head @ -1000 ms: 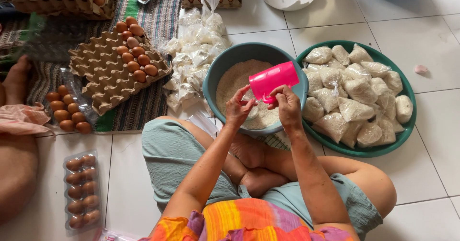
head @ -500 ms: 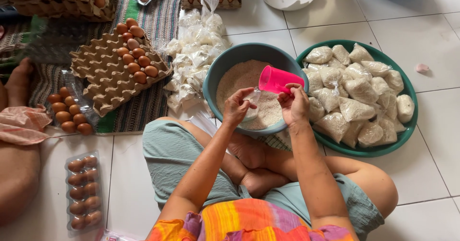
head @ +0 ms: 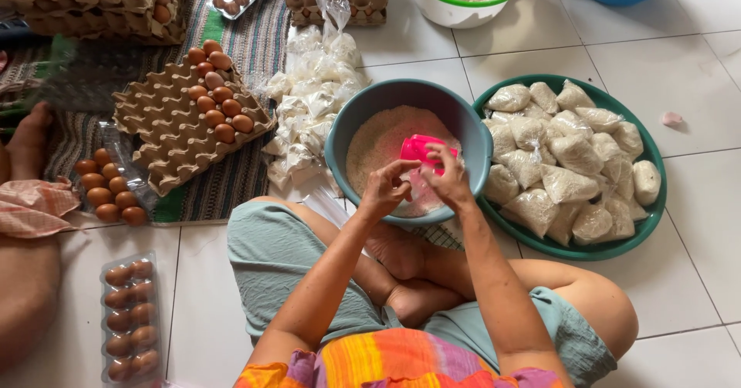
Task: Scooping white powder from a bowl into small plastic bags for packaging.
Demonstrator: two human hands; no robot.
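I sit cross-legged on a tiled floor over a grey-blue basin (head: 463, 118) filled with white rice (head: 378, 137). My right hand (head: 448, 180) grips a pink scoop cup (head: 418, 149), tipped down low over the rice. My left hand (head: 387, 190) holds a small clear plastic bag (head: 421, 195) right under the cup, its mouth hidden between my fingers. Both hands meet at the basin's near rim.
A green tray (head: 644, 218) of filled rice bags lies to the right. A pile of clear bags (head: 309, 102) and cardboard egg trays with brown eggs (head: 216, 102) lie on the left. Plastic egg cartons (head: 127, 318), another person's leg (head: 27, 280), and a white bucket (head: 463, 2) surround me.
The pink cup has come down from above the basin's right side to the bag at the near rim. Both hands moved closer together and lower.
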